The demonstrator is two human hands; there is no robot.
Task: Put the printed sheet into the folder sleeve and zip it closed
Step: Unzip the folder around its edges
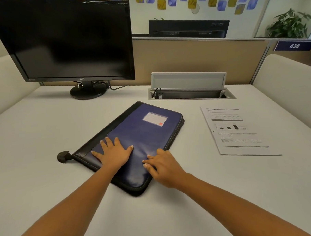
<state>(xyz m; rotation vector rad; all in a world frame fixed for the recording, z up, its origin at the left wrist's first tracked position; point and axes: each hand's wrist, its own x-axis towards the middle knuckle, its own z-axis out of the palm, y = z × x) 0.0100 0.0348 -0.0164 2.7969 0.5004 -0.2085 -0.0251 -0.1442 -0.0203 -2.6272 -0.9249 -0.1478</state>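
A blue zip folder with black edging lies closed and slanted on the white desk, a label on its far end. My left hand lies flat on its near cover, fingers spread. My right hand rests at the folder's near right edge, fingers bent with the tips on the cover by the zip line; whether they pinch the zipper is not visible. The printed sheet, with a table, a bar chart and text, lies flat on the desk to the right of the folder, apart from both hands.
A dark monitor stands at the back left on its round base. An open cable hatch sits behind the folder. A small black strap end lies at the folder's near left corner. Beige partitions border the desk.
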